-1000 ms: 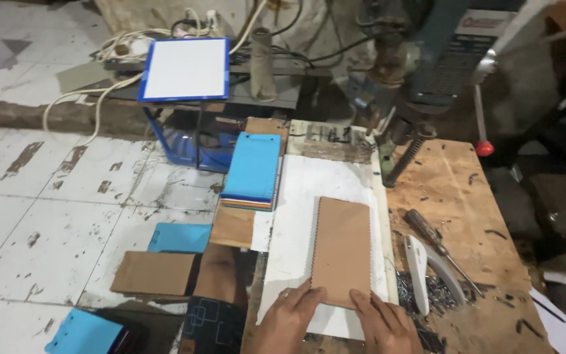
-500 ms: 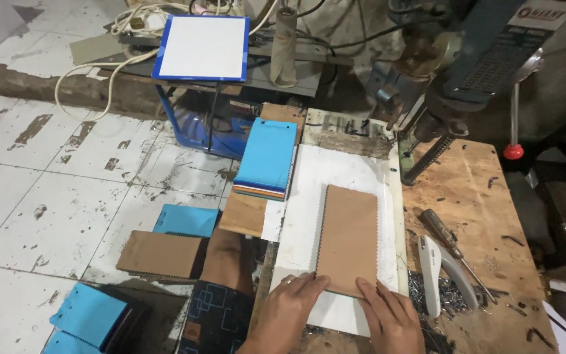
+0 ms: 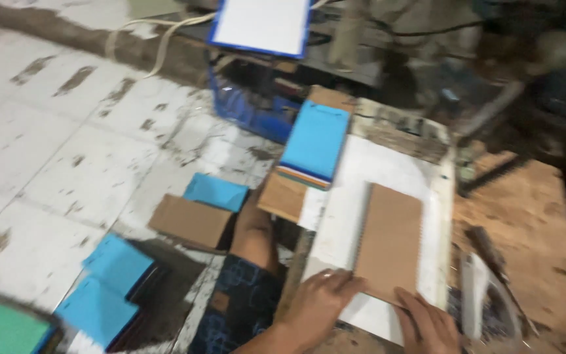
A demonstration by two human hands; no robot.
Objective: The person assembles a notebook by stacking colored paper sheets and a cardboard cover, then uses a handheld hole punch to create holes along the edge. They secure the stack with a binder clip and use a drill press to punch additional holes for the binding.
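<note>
Both hands steadying a brown spiral-bound notebook on a white board

Left hand (image 3: 316,303), fingers flat, presses the near left corner of the brown notebook (image 3: 390,241); right hand (image 3: 427,322) rests open on its near right edge, neither grip closed; the notebook lies flat on the white board (image 3: 361,177) atop the tabletop (image 3: 532,216), a blue-covered stack (image 3: 314,141) beyond

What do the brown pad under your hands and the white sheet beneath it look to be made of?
Brown pad: probably kraft cardboard, matte, with a toothed left edge like punched binding holes. White sheet: smooth white board or laminate, too blurred to settle. Left hand and right hand rest at its near end.
</note>
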